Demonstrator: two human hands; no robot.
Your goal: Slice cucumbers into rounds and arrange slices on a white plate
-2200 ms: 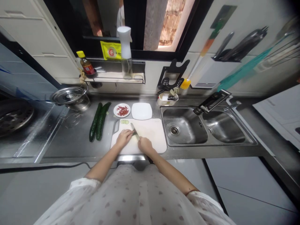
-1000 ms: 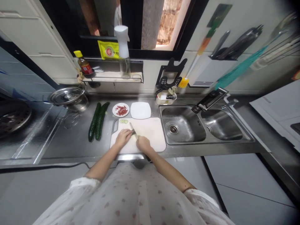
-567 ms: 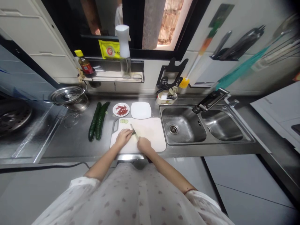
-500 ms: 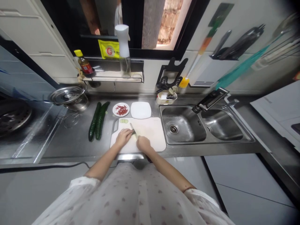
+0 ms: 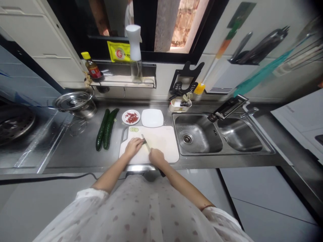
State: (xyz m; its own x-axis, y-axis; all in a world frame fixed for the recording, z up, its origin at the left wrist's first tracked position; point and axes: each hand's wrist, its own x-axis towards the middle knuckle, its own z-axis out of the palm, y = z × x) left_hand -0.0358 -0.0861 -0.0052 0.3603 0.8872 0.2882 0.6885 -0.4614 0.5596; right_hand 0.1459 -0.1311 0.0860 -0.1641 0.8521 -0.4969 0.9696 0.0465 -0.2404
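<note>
On the white cutting board [image 5: 165, 143], my left hand [image 5: 133, 148] is closed with its fingers pressed round a short dark green cucumber piece [image 5: 144, 141], mostly hidden under the fingertips. My right hand [image 5: 156, 157] grips a kitchen knife [image 5: 146, 144]; its handle is covered by the fist. The blade points away from me and lies right at the end of the cucumber piece, beside my left fingertips. A few pale cucumber slices [image 5: 134, 129] lie overlapping near the board's upper left corner. Two whole cucumbers [image 5: 102, 131] rest on the steel counter, left of the board.
Behind the board stand a plate of chopped red bits [image 5: 131, 117] and a white square plate [image 5: 152, 118]. A double sink [image 5: 199, 134] with a faucet [image 5: 228, 107] is at the right. A lidded pot [image 5: 75, 104] stands at the left, near a glass [image 5: 78, 127].
My right hand and the knife have shifted slightly to the right and toward me. My left hand stays on the cucumber piece. The whole view has moved a little.
</note>
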